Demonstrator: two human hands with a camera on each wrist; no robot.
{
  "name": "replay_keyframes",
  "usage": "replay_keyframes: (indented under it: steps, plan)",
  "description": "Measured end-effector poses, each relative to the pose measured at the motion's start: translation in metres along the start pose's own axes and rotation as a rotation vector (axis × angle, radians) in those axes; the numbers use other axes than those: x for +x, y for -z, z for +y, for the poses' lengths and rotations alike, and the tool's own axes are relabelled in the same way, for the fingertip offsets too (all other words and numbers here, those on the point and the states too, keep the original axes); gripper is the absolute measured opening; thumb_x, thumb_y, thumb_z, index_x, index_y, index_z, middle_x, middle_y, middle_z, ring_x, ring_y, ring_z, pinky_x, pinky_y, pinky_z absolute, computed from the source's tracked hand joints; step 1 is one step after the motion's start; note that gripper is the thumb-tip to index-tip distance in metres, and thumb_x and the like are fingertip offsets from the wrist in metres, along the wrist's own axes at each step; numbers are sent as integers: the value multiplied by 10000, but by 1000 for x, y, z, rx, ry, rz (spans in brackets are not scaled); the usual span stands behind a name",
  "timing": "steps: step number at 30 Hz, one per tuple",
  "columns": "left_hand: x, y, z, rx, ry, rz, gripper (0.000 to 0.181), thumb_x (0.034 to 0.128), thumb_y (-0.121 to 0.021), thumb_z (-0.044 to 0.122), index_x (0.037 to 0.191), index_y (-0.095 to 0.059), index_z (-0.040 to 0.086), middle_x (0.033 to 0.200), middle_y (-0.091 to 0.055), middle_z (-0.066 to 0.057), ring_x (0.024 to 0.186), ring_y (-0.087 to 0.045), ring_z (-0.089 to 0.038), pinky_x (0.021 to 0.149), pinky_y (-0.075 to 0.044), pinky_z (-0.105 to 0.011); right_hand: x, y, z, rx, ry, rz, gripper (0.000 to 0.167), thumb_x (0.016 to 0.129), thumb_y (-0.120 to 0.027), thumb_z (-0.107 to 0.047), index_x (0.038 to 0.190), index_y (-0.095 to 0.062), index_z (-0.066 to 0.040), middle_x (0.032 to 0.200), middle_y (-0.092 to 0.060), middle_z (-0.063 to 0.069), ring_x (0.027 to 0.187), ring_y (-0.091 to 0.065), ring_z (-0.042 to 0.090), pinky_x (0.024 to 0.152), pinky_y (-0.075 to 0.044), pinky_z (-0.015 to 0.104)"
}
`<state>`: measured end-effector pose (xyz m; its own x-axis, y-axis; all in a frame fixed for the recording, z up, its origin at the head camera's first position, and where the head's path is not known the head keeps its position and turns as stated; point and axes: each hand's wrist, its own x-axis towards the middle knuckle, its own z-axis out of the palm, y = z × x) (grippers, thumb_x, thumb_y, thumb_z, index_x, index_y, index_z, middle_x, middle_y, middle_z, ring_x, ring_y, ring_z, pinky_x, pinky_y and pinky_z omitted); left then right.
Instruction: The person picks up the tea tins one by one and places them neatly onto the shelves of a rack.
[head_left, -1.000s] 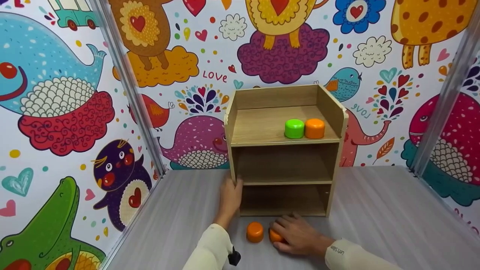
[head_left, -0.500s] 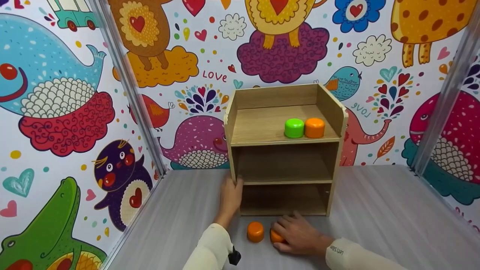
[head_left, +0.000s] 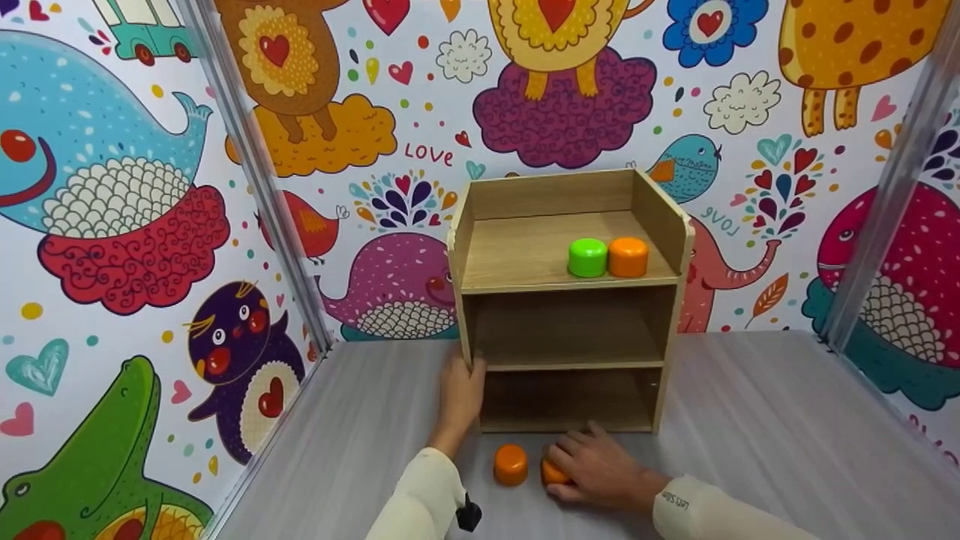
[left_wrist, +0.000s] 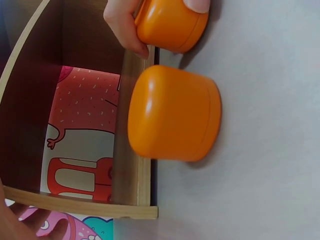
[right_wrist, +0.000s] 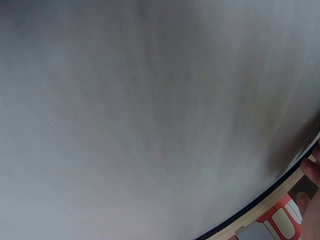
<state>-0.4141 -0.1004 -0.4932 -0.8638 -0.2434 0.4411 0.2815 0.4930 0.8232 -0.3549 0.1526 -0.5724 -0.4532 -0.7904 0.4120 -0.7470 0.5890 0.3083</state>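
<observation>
My left hand (head_left: 460,391) grips the left side panel of a small wooden shelf unit (head_left: 525,234) near its base. In the left wrist view, parts of that hand (left_wrist: 12,222) show at the panel's edge. In front of the unit, my right hand (head_left: 596,466) holds an orange rounded cylinder (head_left: 553,472), which it partly covers, with its fingers and thumb around it. A matching orange cylinder (head_left: 511,465) stands on the table just to the left, apart from the hand. Only some right-hand fingertips (right_wrist: 311,170) appear at the edge of the right wrist view.
On the unit's top shelf, a green cylinder (head_left: 587,258) and an orange one (head_left: 628,257) stand side by side towards the right. Below are two open compartments. Patterned panels (head_left: 405,97) with metal posts (head_left: 259,172) enclose the grey table (head_left: 360,420) at the back and sides.
</observation>
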Motion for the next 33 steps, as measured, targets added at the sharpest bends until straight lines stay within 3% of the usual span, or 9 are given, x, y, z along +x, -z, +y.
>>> replay_keyframes:
  steps: [5,17,33]
  plan:
    - [0,0,0,14,-24,13,297,983,-594,208,741,-450,116,682,-386,29,564,-356,-105,522,-311,-273,0,3,0,-16,1,-10,432,999,-480,-622,1164,-569,-233,1028,-646,-38,915,-619,158,836,-480,497]
    - [-1,1,1,5,9,-15,361,1022,-553,283,712,-448,129,649,-375,29,538,-354,-115,499,-302,-267,-1,18,-1,-24,-1,2,433,981,-519,-627,1136,-585,-228,1016,-669,-38,895,-640,170,816,-503,497]
    - [-1,0,-1,10,-37,7,322,1017,-574,256,749,-462,115,658,-385,40,539,-361,-96,496,-312,-256,9,46,9,-38,17,24,401,941,-602,-607,1102,-591,-239,914,-621,-61,838,-591,167,808,-465,439]
